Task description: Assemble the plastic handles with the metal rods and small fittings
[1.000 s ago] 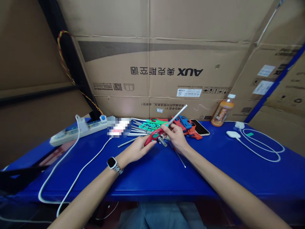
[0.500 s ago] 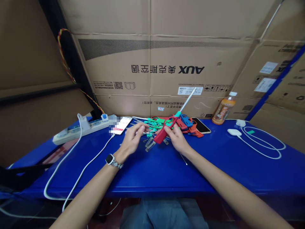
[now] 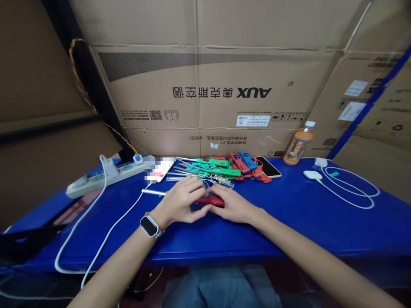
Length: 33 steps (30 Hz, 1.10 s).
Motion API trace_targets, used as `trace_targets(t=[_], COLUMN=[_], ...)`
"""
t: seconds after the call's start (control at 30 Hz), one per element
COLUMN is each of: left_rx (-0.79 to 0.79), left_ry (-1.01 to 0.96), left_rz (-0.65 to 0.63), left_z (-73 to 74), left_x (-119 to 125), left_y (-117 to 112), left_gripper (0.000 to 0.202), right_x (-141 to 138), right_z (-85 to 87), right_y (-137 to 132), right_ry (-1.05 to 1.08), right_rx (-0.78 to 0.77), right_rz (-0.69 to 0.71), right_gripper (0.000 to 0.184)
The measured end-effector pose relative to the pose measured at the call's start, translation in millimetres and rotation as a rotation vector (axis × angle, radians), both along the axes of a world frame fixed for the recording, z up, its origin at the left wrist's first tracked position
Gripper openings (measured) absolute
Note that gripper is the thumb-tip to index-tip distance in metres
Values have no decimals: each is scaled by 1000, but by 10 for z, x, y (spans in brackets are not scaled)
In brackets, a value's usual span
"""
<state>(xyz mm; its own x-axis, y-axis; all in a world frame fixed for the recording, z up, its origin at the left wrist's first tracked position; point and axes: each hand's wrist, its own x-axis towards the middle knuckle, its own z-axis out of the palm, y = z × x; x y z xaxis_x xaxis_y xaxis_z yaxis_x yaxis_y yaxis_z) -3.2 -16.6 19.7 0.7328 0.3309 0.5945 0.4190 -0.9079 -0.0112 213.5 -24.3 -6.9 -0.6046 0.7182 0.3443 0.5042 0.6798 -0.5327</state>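
Observation:
A red stick lighter lies crosswise between my two hands, low over the blue table, its metal barrel pointing left. My left hand is closed around the lighter's middle, hiding that part, with thumb and fingertips at the red body. My right hand grips the handle end, its fingers on top and thumb below. Just behind my hands is a pile of green lighter bodies and metal rods. To the right of them rest red casings, a blue casing and orange-red pieces.
A cardboard wall stands behind the blue table. At the left are a power strip and a lit phone with a cable. Rightward are a dark phone, an orange drink bottle and a white charging puck.
The red lighter has turned from barrel up-right to barrel pointing left, and has come lower and nearer. My left hand, apart from it before, has closed on it.

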Motion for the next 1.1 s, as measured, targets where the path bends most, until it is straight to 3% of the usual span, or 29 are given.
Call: trace_targets(t=[0.23, 0.43, 0.5, 0.57, 0.63, 0.67, 0.77, 0.93, 1.0, 1.1], left_rx=[-422, -523, -487, -428, -367, -345, -308, -386, -423, -443], left_ry=[165, 194, 223, 227, 220, 220, 240, 240, 208, 73], left_rz=[100, 81, 107, 118, 109, 100, 77, 51, 43, 50], left_z=[-56, -82, -73, -67, -74, -85, -139, -172, -130, -40], left_x=[52, 26, 33, 71, 148, 197, 334, 311, 220, 62], left_y=[45, 84, 69, 43, 19, 13, 20, 42, 37, 64], left_gripper=[28, 24, 24, 27, 29, 30, 29, 17, 17, 20], right_x=[6, 97, 207, 332, 431, 461, 471, 398, 348, 177], right_z=[-11, 20, 14, -3, -23, -31, -33, 55, 105, 166], right_y=[-19, 30, 65, 96, 112, 114, 101, 107, 145, 250], right_ry=[-172, -79, 40, 103, 35, -37, -227, -224, -22, 392], right_rx=[-20, 14, 16, 8, -29, -57, -107, -91, -181, -395], right_rz=[38, 43, -65, -284, -484, -547, -621, -638, -560, -300], right_gripper=[22, 34, 32, 18, 7, 12, 22, 20, 21, 25])
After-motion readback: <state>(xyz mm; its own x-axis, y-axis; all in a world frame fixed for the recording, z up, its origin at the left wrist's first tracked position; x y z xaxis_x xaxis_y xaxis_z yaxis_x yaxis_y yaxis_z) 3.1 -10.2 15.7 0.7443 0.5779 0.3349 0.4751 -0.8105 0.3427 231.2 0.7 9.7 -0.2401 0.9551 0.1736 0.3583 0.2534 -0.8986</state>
